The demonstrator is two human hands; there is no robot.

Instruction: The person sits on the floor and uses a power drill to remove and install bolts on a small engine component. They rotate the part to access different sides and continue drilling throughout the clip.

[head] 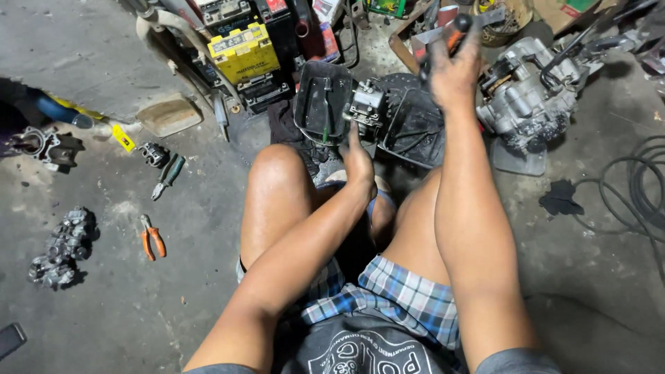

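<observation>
The left hand (359,161) reaches forward between the knees and pinches the underside of a small grey cast-metal carburettor body (367,104), fingers closed narrow on it. The part is boxy, dull silver, with greasy dark recesses and short fittings on top. It sits just above that grip, between two black, oily plastic trays (321,97) that flank it left and right.

The right hand (454,73) is raised beyond and to the right of the carburettor, fist wrapped tight around a tool with an orange-and-black handle (454,31); its working end is hidden.

Further right of that fist lies a grey aluminium engine casing (530,97) on the concrete floor (194,228). Up and left of the left hand's grip stands a yellow rectangular battery box (242,52) with a dark printed label on its face, black battery boxes around it. Far left of the grip lie orange-handled pliers (152,239), green-handled pliers (168,174) and a small yellow tag (123,137).
</observation>
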